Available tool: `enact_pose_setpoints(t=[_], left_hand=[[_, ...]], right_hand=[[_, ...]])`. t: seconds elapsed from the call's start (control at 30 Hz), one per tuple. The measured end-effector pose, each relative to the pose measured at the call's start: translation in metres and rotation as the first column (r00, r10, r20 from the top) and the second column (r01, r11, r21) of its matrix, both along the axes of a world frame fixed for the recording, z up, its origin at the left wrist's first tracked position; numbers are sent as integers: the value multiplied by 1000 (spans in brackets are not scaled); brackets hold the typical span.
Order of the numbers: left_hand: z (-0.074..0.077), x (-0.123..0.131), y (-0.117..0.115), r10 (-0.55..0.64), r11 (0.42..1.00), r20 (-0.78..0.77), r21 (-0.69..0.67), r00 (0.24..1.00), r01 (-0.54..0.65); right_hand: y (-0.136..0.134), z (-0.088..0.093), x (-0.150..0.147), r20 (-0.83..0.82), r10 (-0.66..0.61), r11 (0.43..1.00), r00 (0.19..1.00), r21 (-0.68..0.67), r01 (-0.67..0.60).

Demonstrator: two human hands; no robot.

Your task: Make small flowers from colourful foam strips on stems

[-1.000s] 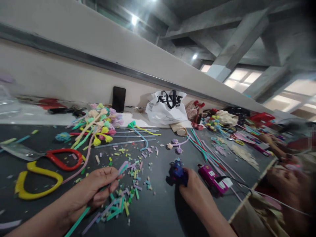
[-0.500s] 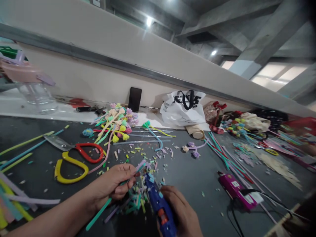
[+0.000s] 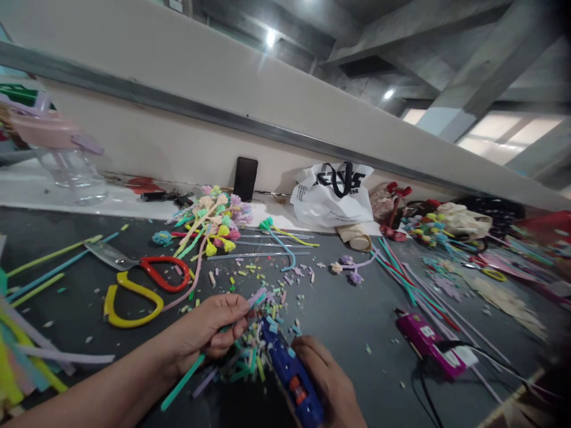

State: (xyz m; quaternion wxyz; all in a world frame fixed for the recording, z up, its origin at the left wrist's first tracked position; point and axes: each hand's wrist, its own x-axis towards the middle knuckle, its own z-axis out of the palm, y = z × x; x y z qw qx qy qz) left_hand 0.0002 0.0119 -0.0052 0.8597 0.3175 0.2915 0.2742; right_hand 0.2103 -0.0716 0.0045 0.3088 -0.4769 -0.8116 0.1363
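Observation:
My left hand (image 3: 209, 330) is closed in a pinch round thin foam strips (image 3: 223, 326), one green and one lilac, whose tips poke out past my fingers. My right hand (image 3: 328, 383) grips a blue glue gun (image 3: 289, 374). The gun's nozzle points up and left, close to the strip tips. Under both hands lies a scatter of cut foam bits (image 3: 254, 351) in green, lilac and yellow on the dark table (image 3: 348, 315).
Scissors with one red and one yellow handle (image 3: 134, 279) lie to the left. A bunch of foam flowers (image 3: 209, 220), a black phone (image 3: 246, 178) and a white bag (image 3: 332, 196) sit at the back. A magenta glue gun (image 3: 428, 342) lies right, long strips (image 3: 49, 264) left.
My right hand has brought the blue glue gun from the table's right over to the strips in my left hand. The view has swung left.

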Motion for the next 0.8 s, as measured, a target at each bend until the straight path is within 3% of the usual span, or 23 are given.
enact_pose_setpoints(t=[0.5,0.67,0.8], left_hand=[[-2,1,0,2,1000,29,2,1000,-2],[-3,0,1,10,1000,14,2,1000,-10],[-2,-1,1,18,1000,-16,-17,1000,-18]], right_hand=[[1,-3,1,7,8,1000,1000,21,-8],[-1,-2,8,35,-96,995,995,43,95],[5,-1,38,178,-360,933,916,90,349]])
